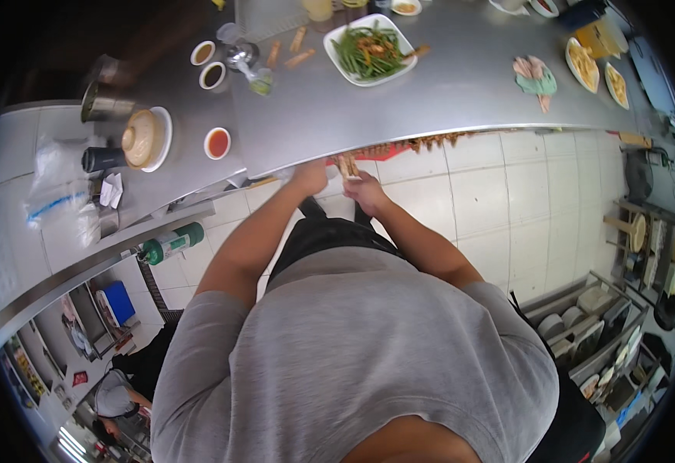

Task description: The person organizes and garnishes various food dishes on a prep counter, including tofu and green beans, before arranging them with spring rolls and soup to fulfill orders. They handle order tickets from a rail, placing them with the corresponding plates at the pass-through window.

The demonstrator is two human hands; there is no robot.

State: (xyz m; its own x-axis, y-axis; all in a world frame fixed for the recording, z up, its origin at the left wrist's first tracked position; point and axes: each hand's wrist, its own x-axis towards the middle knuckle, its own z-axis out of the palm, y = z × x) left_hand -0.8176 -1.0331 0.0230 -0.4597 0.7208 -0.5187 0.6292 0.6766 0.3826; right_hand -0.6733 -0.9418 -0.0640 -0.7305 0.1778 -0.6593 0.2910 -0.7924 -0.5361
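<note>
Right now both my hands, left hand (309, 177) and right hand (364, 190), pinch a small roll (347, 165) just under the counter's (430, 92) near edge. Held off the counter, it could slip and drop to the tiled floor (492, 208) if my fingers loosen.

Colours around the shiny grey metal counter (461, 85)

On it: green beans in a white square plate (371, 52), red sauce in a small round white bowl (217, 143). Below it: white floor tiles (499, 201), a grey shirt (353, 355).

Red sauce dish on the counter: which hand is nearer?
Left. The left hand is just right of and below the red sauce dish, at the counter edge; the right hand is farther right.
</note>
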